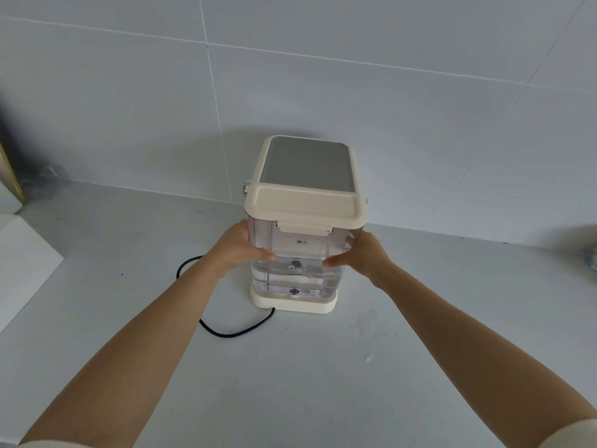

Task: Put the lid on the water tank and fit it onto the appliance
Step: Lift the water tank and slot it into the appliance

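A clear plastic water tank point(302, 253) with some water in its lower part stands upright on the cream base point(294, 303) of the appliance. A cream lid point(307, 205) sits on the tank, its front latch down. Behind the lid lies the appliance's grey top panel point(308, 163). My left hand point(237, 247) grips the tank's left side, thumb across the front. My right hand point(361, 255) grips the right side the same way.
The appliance stands on a pale grey counter point(290, 367) close to a tiled wall point(355, 76). Its black power cord point(226, 331) loops on the counter left of the base. A white block point(22, 260) lies at the left edge.
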`<act>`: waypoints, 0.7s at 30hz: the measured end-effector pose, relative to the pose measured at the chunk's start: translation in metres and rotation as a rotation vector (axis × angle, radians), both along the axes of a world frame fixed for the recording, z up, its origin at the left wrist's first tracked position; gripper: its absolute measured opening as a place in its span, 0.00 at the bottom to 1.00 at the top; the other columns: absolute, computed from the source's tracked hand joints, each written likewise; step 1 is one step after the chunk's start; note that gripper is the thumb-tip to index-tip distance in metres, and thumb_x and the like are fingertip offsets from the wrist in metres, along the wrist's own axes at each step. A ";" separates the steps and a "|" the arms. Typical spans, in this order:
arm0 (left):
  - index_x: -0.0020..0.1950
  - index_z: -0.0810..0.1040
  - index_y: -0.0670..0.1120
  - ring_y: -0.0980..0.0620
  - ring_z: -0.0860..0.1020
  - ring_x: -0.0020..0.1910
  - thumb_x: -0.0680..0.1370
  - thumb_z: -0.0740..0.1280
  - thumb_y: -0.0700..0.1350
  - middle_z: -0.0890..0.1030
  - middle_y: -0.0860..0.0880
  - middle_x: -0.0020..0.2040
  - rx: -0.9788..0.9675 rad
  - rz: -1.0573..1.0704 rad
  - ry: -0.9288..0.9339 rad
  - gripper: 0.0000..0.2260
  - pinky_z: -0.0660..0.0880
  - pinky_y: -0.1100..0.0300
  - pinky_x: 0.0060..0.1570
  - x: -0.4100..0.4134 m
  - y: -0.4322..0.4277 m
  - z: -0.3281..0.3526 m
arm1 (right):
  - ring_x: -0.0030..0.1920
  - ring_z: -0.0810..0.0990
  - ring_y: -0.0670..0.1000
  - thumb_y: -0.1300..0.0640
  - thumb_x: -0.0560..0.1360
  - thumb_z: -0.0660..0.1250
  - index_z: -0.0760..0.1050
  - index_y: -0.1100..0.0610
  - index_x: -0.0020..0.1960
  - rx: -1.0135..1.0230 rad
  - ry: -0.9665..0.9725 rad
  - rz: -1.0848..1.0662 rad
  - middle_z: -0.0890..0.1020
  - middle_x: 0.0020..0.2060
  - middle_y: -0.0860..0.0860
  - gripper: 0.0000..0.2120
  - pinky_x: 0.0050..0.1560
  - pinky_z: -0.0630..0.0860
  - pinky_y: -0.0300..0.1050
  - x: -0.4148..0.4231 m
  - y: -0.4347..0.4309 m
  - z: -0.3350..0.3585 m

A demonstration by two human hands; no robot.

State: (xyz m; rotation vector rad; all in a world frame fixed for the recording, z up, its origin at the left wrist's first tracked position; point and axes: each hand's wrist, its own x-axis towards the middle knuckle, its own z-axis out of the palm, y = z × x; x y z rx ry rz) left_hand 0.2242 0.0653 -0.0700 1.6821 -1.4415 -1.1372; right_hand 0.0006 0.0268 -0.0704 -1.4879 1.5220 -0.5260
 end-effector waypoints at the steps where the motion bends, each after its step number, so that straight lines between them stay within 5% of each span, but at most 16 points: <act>1: 0.59 0.69 0.49 0.51 0.72 0.54 0.66 0.73 0.33 0.75 0.51 0.52 0.003 0.003 0.005 0.26 0.67 0.62 0.50 0.000 -0.001 0.000 | 0.63 0.73 0.56 0.63 0.57 0.78 0.67 0.55 0.66 0.002 -0.003 0.000 0.76 0.62 0.52 0.40 0.58 0.70 0.46 0.000 0.000 0.000; 7: 0.61 0.71 0.45 0.46 0.74 0.60 0.65 0.74 0.34 0.77 0.46 0.58 0.032 -0.009 0.015 0.27 0.70 0.54 0.60 0.003 0.000 -0.001 | 0.64 0.72 0.56 0.62 0.58 0.78 0.66 0.56 0.67 0.002 0.011 0.012 0.75 0.63 0.53 0.40 0.61 0.69 0.48 -0.001 0.001 0.001; 12: 0.59 0.70 0.48 0.47 0.74 0.59 0.66 0.74 0.34 0.77 0.50 0.54 0.040 -0.014 0.012 0.25 0.70 0.59 0.56 -0.001 0.003 0.005 | 0.64 0.71 0.58 0.60 0.58 0.78 0.66 0.56 0.67 0.013 0.036 0.030 0.75 0.63 0.54 0.40 0.62 0.69 0.50 -0.001 0.002 0.004; 17: 0.63 0.69 0.47 0.47 0.73 0.62 0.56 0.74 0.54 0.76 0.48 0.61 0.018 -0.001 -0.042 0.37 0.69 0.50 0.65 0.000 0.009 0.003 | 0.65 0.70 0.57 0.58 0.61 0.77 0.64 0.55 0.68 -0.004 0.061 0.075 0.74 0.65 0.53 0.39 0.62 0.68 0.50 -0.002 0.006 0.009; 21: 0.67 0.65 0.45 0.47 0.70 0.64 0.65 0.74 0.48 0.73 0.49 0.62 -0.044 0.078 -0.088 0.33 0.67 0.57 0.57 -0.007 0.019 0.007 | 0.67 0.68 0.59 0.54 0.63 0.76 0.53 0.56 0.72 -0.038 0.101 0.102 0.70 0.67 0.55 0.45 0.61 0.69 0.51 -0.004 0.013 0.016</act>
